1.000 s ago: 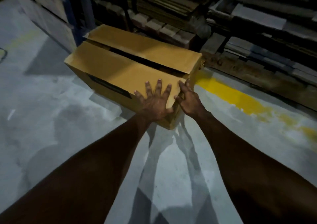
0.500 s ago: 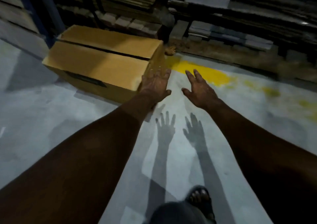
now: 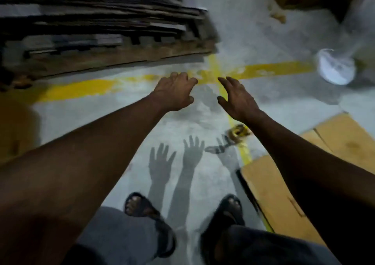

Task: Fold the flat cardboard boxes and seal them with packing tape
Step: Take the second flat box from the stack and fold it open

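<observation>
Flat cardboard boxes point(image 3: 272, 193) lie on the concrete floor point(image 3: 81, 118) at the lower right, partly hidden by the right forearm. A roll of packing tape point(image 3: 238, 131), seemingly on a dispenser, sits on the floor just beside them, on a yellow line point(image 3: 246, 157). The left hand point(image 3: 174, 91) and right hand point(image 3: 236, 98) reach forward near each other, fingers loosely spread, holding nothing. 2 sandals point(image 3: 146, 208) show below. A pallet point(image 3: 113, 55) stacked with flattened cardboard stands upper left; a blurred white round object point(image 3: 335, 67) lies at the right.
</observation>
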A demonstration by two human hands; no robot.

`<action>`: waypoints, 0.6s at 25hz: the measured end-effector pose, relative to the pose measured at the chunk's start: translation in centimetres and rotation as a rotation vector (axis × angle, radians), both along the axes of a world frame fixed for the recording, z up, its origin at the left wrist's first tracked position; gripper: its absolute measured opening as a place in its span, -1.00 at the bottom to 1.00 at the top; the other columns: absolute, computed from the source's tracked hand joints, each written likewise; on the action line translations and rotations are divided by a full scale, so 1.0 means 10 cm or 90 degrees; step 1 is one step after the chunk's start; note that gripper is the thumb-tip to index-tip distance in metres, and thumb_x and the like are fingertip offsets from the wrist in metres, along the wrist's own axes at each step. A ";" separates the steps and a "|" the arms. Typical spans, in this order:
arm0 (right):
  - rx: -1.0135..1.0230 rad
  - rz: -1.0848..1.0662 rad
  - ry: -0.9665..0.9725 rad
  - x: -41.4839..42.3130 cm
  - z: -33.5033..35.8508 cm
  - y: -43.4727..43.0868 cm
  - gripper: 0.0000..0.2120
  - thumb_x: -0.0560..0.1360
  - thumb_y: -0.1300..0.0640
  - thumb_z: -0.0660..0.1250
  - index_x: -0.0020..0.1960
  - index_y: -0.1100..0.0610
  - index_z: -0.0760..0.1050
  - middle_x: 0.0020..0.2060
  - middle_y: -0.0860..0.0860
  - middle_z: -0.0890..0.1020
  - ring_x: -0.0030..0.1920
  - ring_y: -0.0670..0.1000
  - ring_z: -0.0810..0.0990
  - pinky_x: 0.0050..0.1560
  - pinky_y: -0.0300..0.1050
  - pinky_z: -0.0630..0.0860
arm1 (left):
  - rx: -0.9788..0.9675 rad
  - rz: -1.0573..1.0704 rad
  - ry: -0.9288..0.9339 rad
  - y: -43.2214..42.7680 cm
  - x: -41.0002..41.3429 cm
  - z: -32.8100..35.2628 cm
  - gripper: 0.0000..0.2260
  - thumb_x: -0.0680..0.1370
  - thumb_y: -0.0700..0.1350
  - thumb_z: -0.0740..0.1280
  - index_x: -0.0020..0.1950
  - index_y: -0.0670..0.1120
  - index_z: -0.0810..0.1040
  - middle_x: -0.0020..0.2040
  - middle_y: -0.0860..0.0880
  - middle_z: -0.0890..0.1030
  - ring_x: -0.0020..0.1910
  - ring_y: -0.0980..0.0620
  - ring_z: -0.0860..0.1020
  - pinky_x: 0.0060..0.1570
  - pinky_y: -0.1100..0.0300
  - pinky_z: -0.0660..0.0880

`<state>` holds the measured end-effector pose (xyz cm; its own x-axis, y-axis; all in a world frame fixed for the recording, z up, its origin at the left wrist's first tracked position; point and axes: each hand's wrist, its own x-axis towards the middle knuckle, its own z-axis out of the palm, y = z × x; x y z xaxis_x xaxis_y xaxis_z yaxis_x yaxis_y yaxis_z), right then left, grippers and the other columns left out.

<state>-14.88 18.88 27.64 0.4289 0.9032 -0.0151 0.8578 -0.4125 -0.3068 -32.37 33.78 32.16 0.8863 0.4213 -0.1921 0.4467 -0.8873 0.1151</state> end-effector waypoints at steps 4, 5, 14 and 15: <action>-0.011 -0.098 -0.030 0.97 0.09 -1.38 -0.42 0.59 0.02 0.26 0.55 0.10 0.19 0.46 0.21 0.30 0.41 0.28 0.31 0.31 0.16 0.37 | 0.025 -0.123 -0.013 -1.05 1.10 0.13 -0.50 0.54 0.04 0.25 0.46 -0.02 0.28 0.32 -0.20 0.40 0.29 -0.27 0.37 0.14 -0.14 0.43; -0.012 -0.125 -0.027 1.17 0.08 -1.72 -0.42 0.59 0.03 0.26 0.55 0.10 0.19 0.44 0.21 0.32 0.40 0.28 0.32 0.30 0.16 0.38 | 0.027 -0.146 -0.013 -1.30 1.33 0.13 -0.51 0.53 0.04 0.25 0.45 -0.02 0.30 0.31 -0.20 0.40 0.28 -0.27 0.38 0.14 -0.14 0.44; -0.108 -0.359 0.084 2.16 -1.16 -3.83 -0.30 0.57 -0.07 0.30 0.58 0.10 0.09 0.51 0.24 0.19 0.46 0.31 0.22 0.31 0.28 0.36 | -0.068 -0.268 0.097 -3.04 2.85 -1.16 -0.44 0.54 0.05 0.26 0.50 -0.06 0.20 0.32 -0.22 0.37 0.26 -0.27 0.41 0.11 -0.12 0.43; -0.125 -0.385 0.087 2.25 -1.38 -3.98 -0.28 0.56 -0.09 0.31 0.58 0.09 0.06 0.53 0.24 0.15 0.49 0.31 0.18 0.33 0.29 0.35 | -0.077 -0.271 0.110 -3.17 2.97 -1.43 -0.42 0.54 0.05 0.26 0.50 -0.08 0.18 0.32 -0.23 0.36 0.26 -0.28 0.40 0.11 -0.14 0.43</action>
<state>7.58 -20.89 13.82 0.8431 0.4781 -0.2462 0.4156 -0.8698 -0.2658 -2.72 2.04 17.84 0.9260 -0.0078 -0.3775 0.0674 -0.9803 0.1856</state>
